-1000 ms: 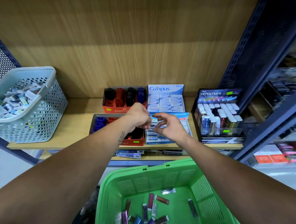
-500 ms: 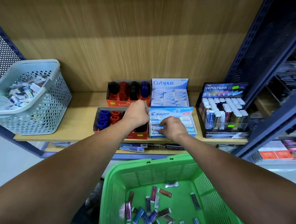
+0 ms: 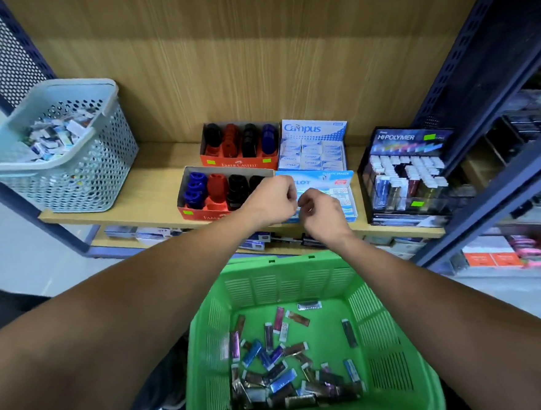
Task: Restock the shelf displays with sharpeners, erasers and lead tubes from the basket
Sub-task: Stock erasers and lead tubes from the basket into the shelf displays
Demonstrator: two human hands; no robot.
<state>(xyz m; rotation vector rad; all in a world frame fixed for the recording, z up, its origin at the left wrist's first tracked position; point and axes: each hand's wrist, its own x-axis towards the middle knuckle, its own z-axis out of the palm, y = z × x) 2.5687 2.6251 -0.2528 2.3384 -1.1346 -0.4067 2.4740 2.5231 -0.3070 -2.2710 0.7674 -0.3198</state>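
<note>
Both grips curled (contents unseen): left hand (image 3: 273, 201), right hand (image 3: 322, 212) block Pilot eraser box (image 3: 338, 187).

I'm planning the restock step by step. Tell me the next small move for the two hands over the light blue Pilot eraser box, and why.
Probably the right hand should drop to the green plastic basket for lead tubes. Both it and the left hand hover with curled fingers over the light blue Pilot eraser box; whether they hold anything cannot be told. The basket shows only tubes, and the black Hi-Polymer lead display stands just to the right.
</note>
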